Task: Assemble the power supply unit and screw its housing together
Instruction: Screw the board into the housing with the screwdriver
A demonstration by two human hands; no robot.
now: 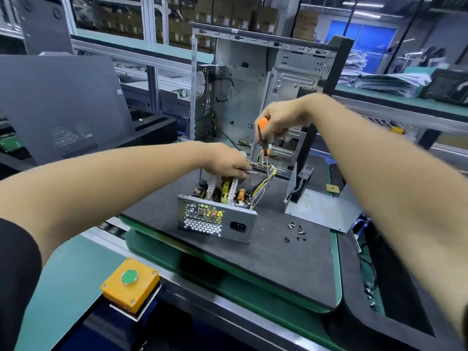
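An open power supply unit point(215, 219) sits on the dark foam mat point(266, 262), its perforated metal face toward me and its circuit board and coloured wires exposed on top. My left hand point(228, 163) reaches over its far end and pinches a thin metal piece near the wire bundle. My right hand point(276, 120) grips an orange and black screwdriver point(264, 143) held upright, tip down among the yellow wires. A grey metal housing cover point(321, 209) with a fan lies to the right. Several loose screws point(296, 231) lie on the mat.
An open computer case point(253, 92) stands upright behind the unit. A yellow box with a green button point(129, 282) sits at the bench's near edge. Dark panels lean at the left, and stacked papers lie on the right shelf.
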